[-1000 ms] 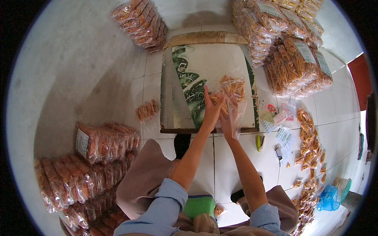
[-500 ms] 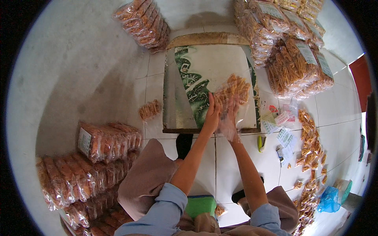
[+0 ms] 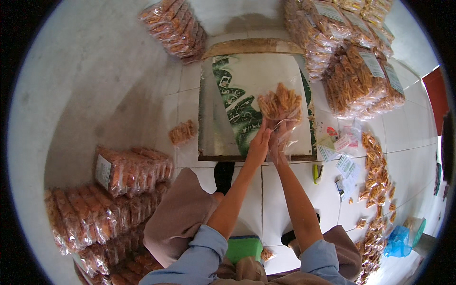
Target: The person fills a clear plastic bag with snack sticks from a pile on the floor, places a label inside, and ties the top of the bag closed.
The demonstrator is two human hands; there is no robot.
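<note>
left hand (image 3: 259, 145): fingers closed together, pressed against the near-left edge of the clear snack bag (image 3: 281, 108); gripping the plastic neck as far as the view shows.
right hand (image 3: 280, 142): just beside the left hand, touching it; fingers pinched narrow on the same bag's loose open end.
clear snack bag: held by both hands over the low table (image 3: 223, 114), at its right half; filled end points away from the person, packed with orange-brown fried sticks, empty crumpled plastic end toward the hands.
low table: square top, covered by a white sheet with green printed pattern; wooden edge shows at the far side.
small pack (image 3: 183, 132): single pack of the same sticks on the floor (image 3: 118, 95), just left of the table.
far-left stack (image 3: 175, 26): sealed packs piled beyond the table's far-left corner.
right stacks (image 3: 351, 61): large pile of sealed packs right of the table and beyond it, white rectangular labels on top faces.
near-left stacks (image 3: 109, 190): rows of sealed packs well left of the table, nearer the person; one white label on an end face.
paper labels (image 3: 339, 152): loose white, red and green slips on the floor just right of the table.
loose sticks (image 3: 375, 175): unbagged strip on the floor right of the labels.
blue bag (image 3: 398, 242): crumpled, far right, well apart from the table.
</note>
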